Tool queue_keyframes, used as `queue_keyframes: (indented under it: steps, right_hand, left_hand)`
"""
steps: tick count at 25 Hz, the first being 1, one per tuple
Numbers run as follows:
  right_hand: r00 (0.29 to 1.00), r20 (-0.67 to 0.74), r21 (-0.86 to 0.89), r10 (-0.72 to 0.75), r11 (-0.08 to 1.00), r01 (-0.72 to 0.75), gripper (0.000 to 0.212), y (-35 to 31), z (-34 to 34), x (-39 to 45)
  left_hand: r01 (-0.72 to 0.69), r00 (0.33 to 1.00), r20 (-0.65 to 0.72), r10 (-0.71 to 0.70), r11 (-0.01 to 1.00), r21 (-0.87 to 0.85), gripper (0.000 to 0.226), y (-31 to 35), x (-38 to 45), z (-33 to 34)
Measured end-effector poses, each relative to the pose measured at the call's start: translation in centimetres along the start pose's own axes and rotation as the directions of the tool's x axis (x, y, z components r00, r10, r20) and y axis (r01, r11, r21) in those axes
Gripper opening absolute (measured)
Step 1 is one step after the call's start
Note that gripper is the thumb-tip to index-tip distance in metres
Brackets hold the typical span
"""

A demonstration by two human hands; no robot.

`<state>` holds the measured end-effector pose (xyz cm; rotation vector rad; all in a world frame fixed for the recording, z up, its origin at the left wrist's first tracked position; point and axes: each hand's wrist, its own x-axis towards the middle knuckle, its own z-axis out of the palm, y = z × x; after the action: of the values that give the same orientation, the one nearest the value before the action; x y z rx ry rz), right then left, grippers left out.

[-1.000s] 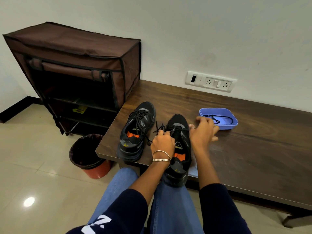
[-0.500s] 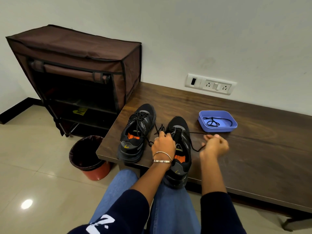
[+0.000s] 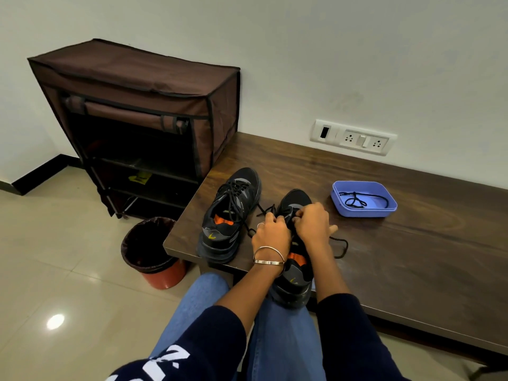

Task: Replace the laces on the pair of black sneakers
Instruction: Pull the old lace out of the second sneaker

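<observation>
Since half a second ago the right hand [image 3: 313, 224] has swung back from the open bench to meet the left hand [image 3: 270, 233] over the near shoe [image 3: 295, 259], and slack lace [image 3: 341, 247] now lies in a loop on the bench [image 3: 412, 243] just right of that shoe. Both hands sit knuckle to knuckle over the shoe's eyelets, fingers curled in; they seem to pinch the lace there, though the fingertips are hidden. The left wrist wears a bangle [image 3: 268, 257].

The near shoe rests at the bench's front edge, its heel hanging over onto the person's knee. The other shoe [image 3: 232, 213] stands laced near the front left corner. A tray [image 3: 364, 213] further back, well apart, holds a spare lace [image 3: 357, 200].

Judging from this, threading is under way on the near shoe. Risks: the overhanging shoe could tip off the front edge if a tug comes toward the lap; the loose loop could snag or knot as it is drawn through; an eyelet may be skipped, since the hands cover the work.
</observation>
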<state>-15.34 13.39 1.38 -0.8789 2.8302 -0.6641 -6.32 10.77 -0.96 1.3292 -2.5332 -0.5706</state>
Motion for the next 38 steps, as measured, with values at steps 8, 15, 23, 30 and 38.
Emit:
queue_keyframes:
  steps: [8,15,23,30,38]
  right_hand:
    - [0.949,-0.174,0.479,0.264,0.864,-0.153,0.012,0.7,0.4,-1.4]
    - [0.676,-0.27,0.712,0.686,0.615,-0.339,0.02,3.2,-1.7,-1.6]
    - [0.964,-0.02,-0.207,-0.267,0.944,0.257,0.015,0.1,0.9,0.6]
    - [0.884,-0.256,0.737,0.391,0.67,-0.083,0.015,1.0,0.8,-1.1]
    - [0.681,-0.142,0.765,0.718,0.516,-0.385,0.024,5.0,-0.5,-0.4]
  left_hand:
    - [0.006,1.0,0.026,-0.006,1.0,-0.006,0.032,0.1,0.1,0.1]
    - [0.003,1.0,0.001,-0.003,1.0,-0.019,0.033,0.1,-0.2,0.1]
    - [0.004,1.0,0.005,-0.004,1.0,0.004,0.026,0.1,0.2,0.3]
    - [0.007,1.0,0.017,-0.007,1.0,-0.013,0.032,0.0,-0.2,0.2]
    - [0.004,1.0,-0.004,-0.004,1.0,-0.011,0.036,0.0,0.1,0.5]
